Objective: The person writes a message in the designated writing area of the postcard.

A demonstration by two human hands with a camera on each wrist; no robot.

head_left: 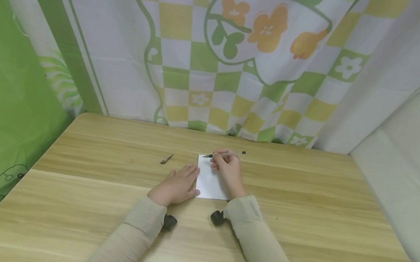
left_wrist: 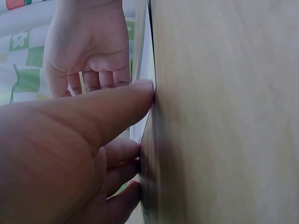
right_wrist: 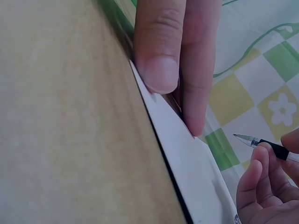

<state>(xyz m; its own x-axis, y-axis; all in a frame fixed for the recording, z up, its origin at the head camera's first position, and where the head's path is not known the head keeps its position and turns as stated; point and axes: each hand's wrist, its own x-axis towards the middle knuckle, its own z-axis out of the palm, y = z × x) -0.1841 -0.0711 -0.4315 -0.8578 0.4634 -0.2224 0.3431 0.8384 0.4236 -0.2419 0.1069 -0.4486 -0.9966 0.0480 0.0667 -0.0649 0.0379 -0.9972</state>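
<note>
A white piece of paper (head_left: 210, 185) lies on the wooden table in the head view; whether it is one sheet or a thin pad I cannot tell. My left hand (head_left: 176, 186) rests at its left edge, the fairly straight fingers and thumb touching the border. Between thumb and fingers my right hand (head_left: 228, 170) pinches a clear pen with a black grip (right_wrist: 275, 149). In the right wrist view the pen's bare tip stands apart from the paper, near its upper left part in the head view. A pen cap (head_left: 167, 159) lies left of the paper.
The wooden table (head_left: 319, 217) spreads around both arms. Behind it hangs a checked, flowered curtain (head_left: 199, 79), with a green cloth (head_left: 7, 107) on the left and a pale wall (head_left: 411, 167) on the right. Small black devices (head_left: 218, 218) sit at the wrists.
</note>
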